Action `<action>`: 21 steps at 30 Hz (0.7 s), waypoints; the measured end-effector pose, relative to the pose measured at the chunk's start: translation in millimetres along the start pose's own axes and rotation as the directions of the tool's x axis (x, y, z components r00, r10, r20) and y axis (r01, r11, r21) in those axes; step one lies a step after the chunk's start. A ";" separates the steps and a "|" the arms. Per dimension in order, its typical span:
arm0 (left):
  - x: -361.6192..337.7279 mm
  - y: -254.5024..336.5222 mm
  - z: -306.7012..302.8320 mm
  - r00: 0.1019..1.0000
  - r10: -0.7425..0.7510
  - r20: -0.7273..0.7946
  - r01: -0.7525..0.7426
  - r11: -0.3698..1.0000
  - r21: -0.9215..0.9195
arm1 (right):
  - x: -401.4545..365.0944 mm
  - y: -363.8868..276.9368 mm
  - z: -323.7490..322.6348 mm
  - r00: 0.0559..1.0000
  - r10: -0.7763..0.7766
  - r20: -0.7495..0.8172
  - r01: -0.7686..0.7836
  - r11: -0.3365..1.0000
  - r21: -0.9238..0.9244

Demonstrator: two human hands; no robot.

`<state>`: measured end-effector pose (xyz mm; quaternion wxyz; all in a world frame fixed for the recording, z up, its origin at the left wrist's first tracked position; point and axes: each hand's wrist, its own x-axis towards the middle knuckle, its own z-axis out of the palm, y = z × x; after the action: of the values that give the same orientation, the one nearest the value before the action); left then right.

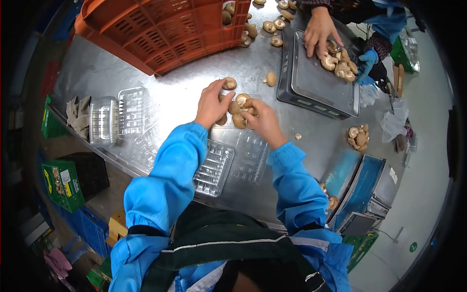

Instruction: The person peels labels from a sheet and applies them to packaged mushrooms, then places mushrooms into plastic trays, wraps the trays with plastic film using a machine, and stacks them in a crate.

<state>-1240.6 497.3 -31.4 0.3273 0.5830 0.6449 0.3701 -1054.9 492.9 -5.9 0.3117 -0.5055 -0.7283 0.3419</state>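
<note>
The left hand is curled, its fingertips on a round mushroom; whether it truly grips it cannot be told. The right hand is closed around a brown mushroom. Between both hands sits a clear tray partly filled with mushrooms. Just nearer the person lie empty trays on the steel desk. A loose mushroom lies beyond. Left stands a tray stack beside a cloth. Farther off are an orange crate and a grey scale, where a co-worker's hand touches mushrooms
</note>
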 end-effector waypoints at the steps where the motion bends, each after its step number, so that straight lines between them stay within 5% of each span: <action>1: 6.9 0.3 4.4 1.000 -0.017 0.002 0.016 0.998 0.060 | -1.0 3.3 0.4 0.998 0.046 0.043 -0.047 0.999 0.019; 3: 15.3 3.1 7.8 0.999 -0.036 -0.004 0.036 0.992 0.121 | 1.7 5.7 -3.2 0.992 0.093 0.088 -0.097 0.995 0.038; 6: 25.3 -0.4 11.6 0.997 -0.009 -0.074 0.024 0.981 0.192 | 30.8 11.2 -9.1 0.996 0.044 -0.073 -0.060 0.973 -0.224; 8: 30.8 0.4 12.0 0.995 -0.101 -0.017 0.102 0.975 0.195 | 48.7 31.5 1.0 0.962 -0.196 -0.191 0.023 0.753 -0.658; 11: 36.5 0.7 16.8 0.987 -0.162 -0.022 0.164 0.978 0.131 | 67.7 62.1 9.6 0.998 -0.035 -0.058 -0.011 0.760 -0.650; 15: 30.1 3.5 13.9 0.982 -0.161 -0.104 0.158 0.987 -0.034 | 75.6 62.6 0.4 0.999 -0.015 -0.045 -0.015 0.807 -0.590; 17: 14.4 21.4 -1.2 0.972 -0.057 -0.228 0.011 0.980 -0.199 | 67.5 26.6 -15.5 0.989 -0.081 -0.123 0.010 0.867 -0.498; 21: -32.9 20.0 -12.7 0.973 0.196 -0.126 -0.184 0.977 0.104 | 35.9 17.5 -17.4 0.990 -0.137 -0.036 0.114 0.920 -0.375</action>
<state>-1237.8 464.3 -8.1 0.2189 0.6301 0.6231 0.4084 -1042.3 534.7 -6.3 0.2536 -0.5180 -0.8008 0.1615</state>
